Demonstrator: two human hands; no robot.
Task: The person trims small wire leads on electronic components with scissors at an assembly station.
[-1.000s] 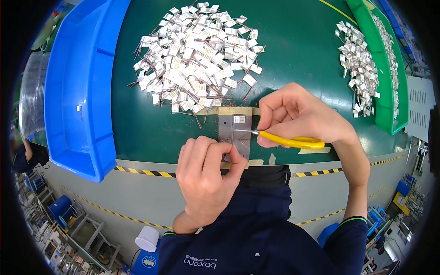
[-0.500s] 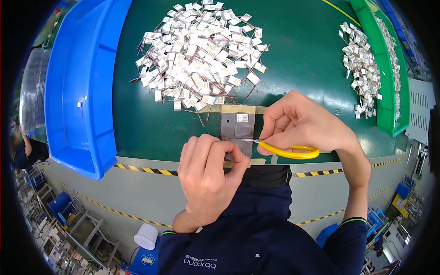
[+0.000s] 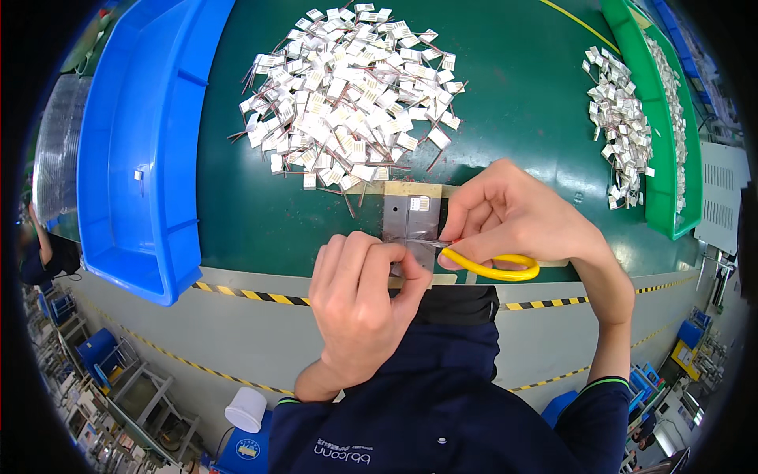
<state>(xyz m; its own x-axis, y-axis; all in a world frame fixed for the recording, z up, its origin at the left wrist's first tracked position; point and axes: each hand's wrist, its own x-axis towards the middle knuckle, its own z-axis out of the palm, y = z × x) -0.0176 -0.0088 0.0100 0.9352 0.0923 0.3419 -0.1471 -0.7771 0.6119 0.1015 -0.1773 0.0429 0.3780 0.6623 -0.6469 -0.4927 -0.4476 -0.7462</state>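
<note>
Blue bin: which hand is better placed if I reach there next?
Probably your left hand: it's nearer the blue bin, while your right hand is farther off and holds the yellow-handled tool.

One left hand, one right hand, one tool, one plate with one connector, one large blue bin with one connector, one green bin, one larger heap and one smaller heap are shown; overlapping pieces are estimated, probably, at over a hundred.
</note>
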